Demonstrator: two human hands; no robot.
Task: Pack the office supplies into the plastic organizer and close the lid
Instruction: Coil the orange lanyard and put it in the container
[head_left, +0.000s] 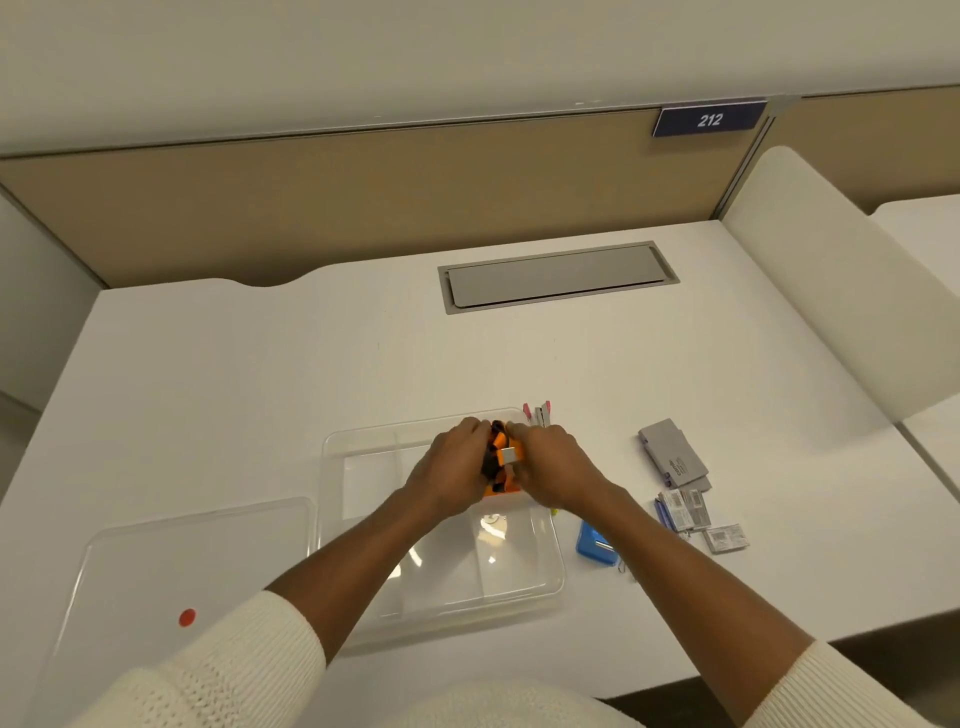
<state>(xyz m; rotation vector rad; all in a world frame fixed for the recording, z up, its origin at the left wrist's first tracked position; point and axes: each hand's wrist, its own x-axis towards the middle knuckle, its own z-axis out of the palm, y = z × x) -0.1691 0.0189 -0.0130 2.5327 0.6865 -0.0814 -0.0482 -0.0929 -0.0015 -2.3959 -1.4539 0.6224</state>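
Broadly, by size:

- Desk: white top, beige partition behind it, grey cable hatch set into the far middle.
- Plastic organizer: clear, open-topped tray with inner dividers, at the near middle of the desk.
- Lid: clear, off the organizer, lying flat just to its left; a red dot sticker sits near its front.
- Left hand: over the organizer's far right compartment, fingers curled onto the left side of an orange and black bundle.
- Right hand: mirrors it, fingers curled onto the bundle's right side. Both hands grip the bundle between them; what kind of supply it is cannot be told.
- Cream knitted sleeves: pushed back to mid-forearm on both arms.
- Grey booklet-like pack: on the desk, right of the organizer, well apart from it.
- Small labelled packets: several, clustered just in front of the grey pack.
- Blue item: flat, just beside the organizer's right wall, partly under the right forearm.
- Pink-tipped items: at the organizer's far right corner, outside it, partly hidden by the right hand.
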